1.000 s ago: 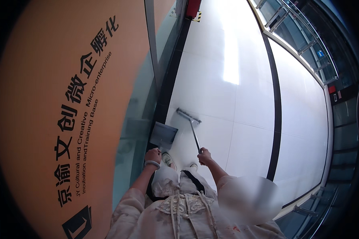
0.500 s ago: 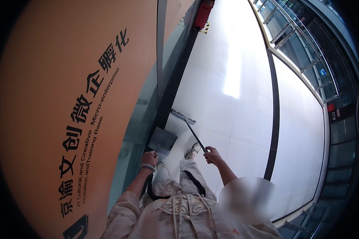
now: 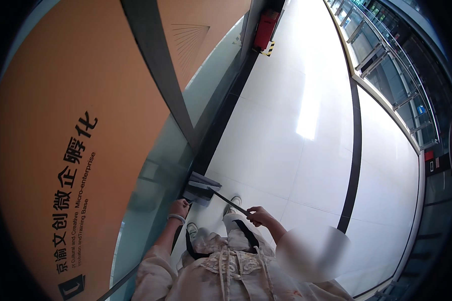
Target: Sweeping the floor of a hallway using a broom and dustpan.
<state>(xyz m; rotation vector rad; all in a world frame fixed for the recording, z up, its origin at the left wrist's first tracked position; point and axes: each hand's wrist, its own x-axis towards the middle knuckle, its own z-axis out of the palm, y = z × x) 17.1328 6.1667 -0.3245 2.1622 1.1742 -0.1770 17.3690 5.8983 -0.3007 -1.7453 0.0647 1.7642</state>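
Sweeping at the wall: right hand (image 3: pixel 258 216) clamps the broom handle (image 3: pixel 229 202); left hand (image 3: pixel 179 207) grips the dustpan (image 3: pixel 202 187) (best kept flat on the floor).

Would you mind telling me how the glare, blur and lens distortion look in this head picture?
Head view: strong fisheye, so the dark floor stripe and railing bow toward the black rim; a bright glare patch washes out the glossy white floor; a soft blurred patch sits beside the right hand; the left hand and dustpan are fairly sharp.
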